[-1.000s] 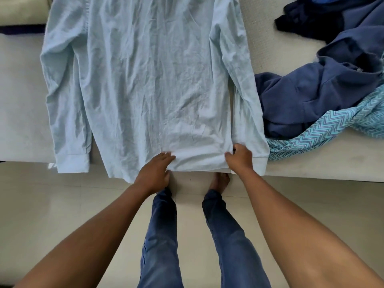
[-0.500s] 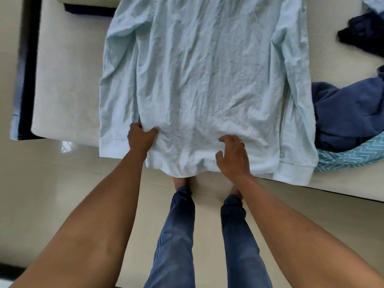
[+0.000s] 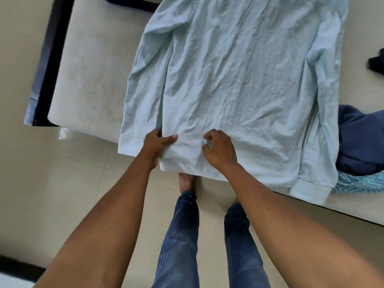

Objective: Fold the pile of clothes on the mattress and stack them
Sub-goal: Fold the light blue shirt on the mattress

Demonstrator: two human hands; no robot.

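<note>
A pale blue long-sleeved shirt [image 3: 239,80] lies spread flat on the cream mattress [image 3: 89,75], its hem hanging over the near edge. My left hand [image 3: 154,146] grips the shirt's lower left side, thumb on top of the cloth, right beside the left sleeve's cuff [image 3: 129,145]. My right hand [image 3: 220,151] sits on the hem near the middle with its fingers curled, pinching the fabric. The right sleeve runs down the shirt's right side to a cuff [image 3: 309,192] at the mattress edge.
A pile of unfolded clothes lies at the right: a dark blue garment [image 3: 361,140], a teal zigzag-patterned cloth [image 3: 359,183] and a navy piece [image 3: 377,61]. The dark bed frame [image 3: 49,65] borders the mattress on the left. My legs stand on the tiled floor [image 3: 52,183].
Both hands slid left along the hem: the left from the middle to the shirt's left side, the right from the right corner to the middle. The view shifted left.
</note>
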